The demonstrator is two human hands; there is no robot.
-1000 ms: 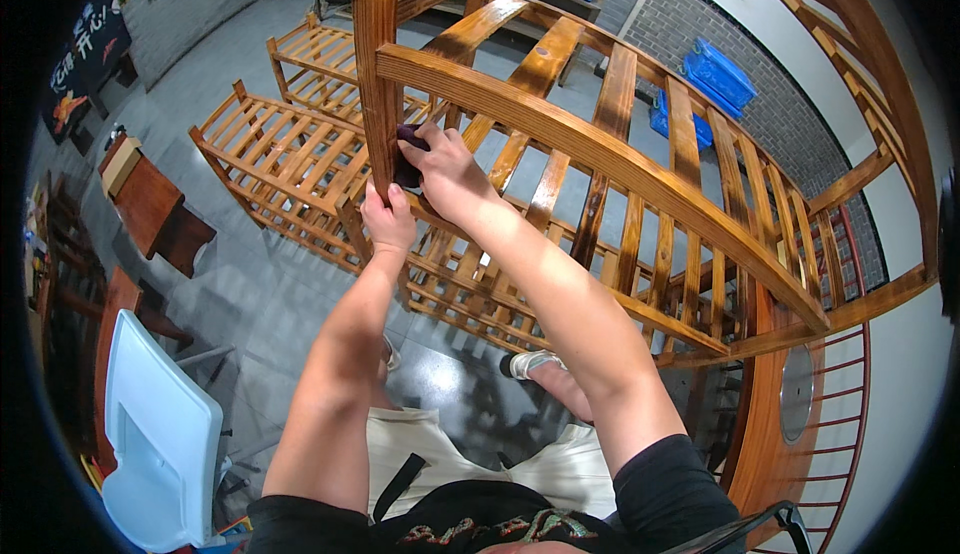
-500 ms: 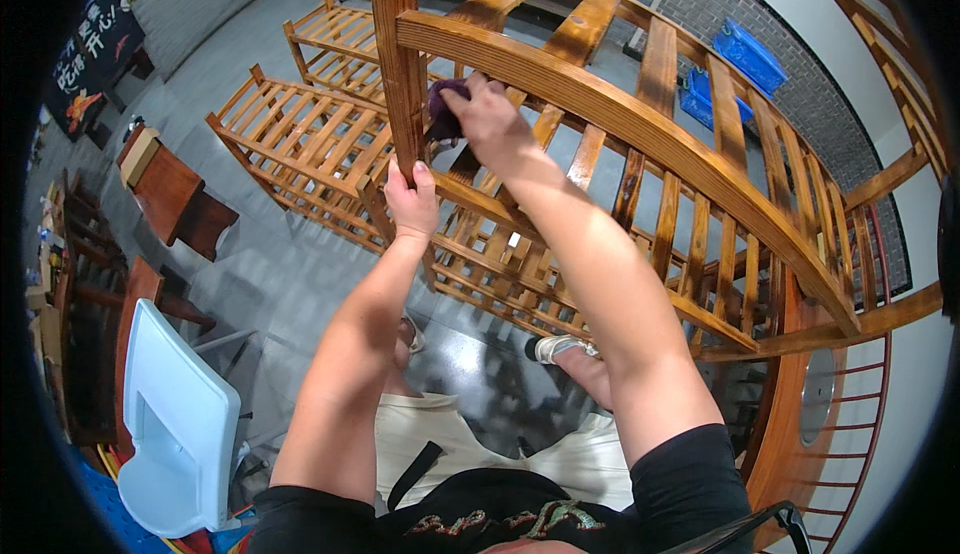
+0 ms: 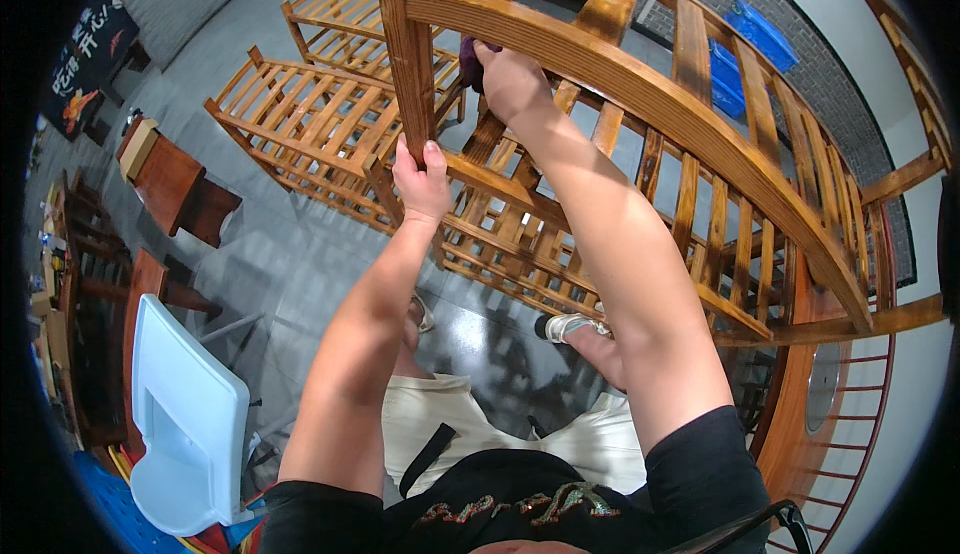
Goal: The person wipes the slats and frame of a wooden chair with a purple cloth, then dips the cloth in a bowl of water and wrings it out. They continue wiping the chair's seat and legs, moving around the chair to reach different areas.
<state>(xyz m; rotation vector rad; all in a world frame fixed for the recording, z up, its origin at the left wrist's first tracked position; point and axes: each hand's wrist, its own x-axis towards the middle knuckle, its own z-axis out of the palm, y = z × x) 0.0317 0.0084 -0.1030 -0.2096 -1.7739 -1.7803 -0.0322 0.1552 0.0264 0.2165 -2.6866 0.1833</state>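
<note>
A tall wooden slatted rack point(image 3: 600, 39) with a thick top rail and a square corner post point(image 3: 405, 64) stands in front of me. My left hand point(image 3: 422, 189) is closed around the lower part of that post, the thumb on its right side. Inside the frame, just below the top rail, my right hand point(image 3: 515, 86) grips a dark purple cloth point(image 3: 470, 64). The cloth is bunched under my fingers, to the right of the post; the rail hides part of it, and whether it touches the wood I cannot tell.
Lower slatted racks point(image 3: 300, 114) stand beyond the post on the left. A light blue high chair point(image 3: 190, 414) and a brown wooden chair point(image 3: 170, 184) are at the left. Blue bins point(image 3: 760, 36) sit by the brick wall. A wooden counter point(image 3: 800, 404) flanks me on the right.
My right hand and the cloth have shifted up and right, away from the post and closer to the top rail. My left hand keeps its hold. The whole view has tilted slightly.
</note>
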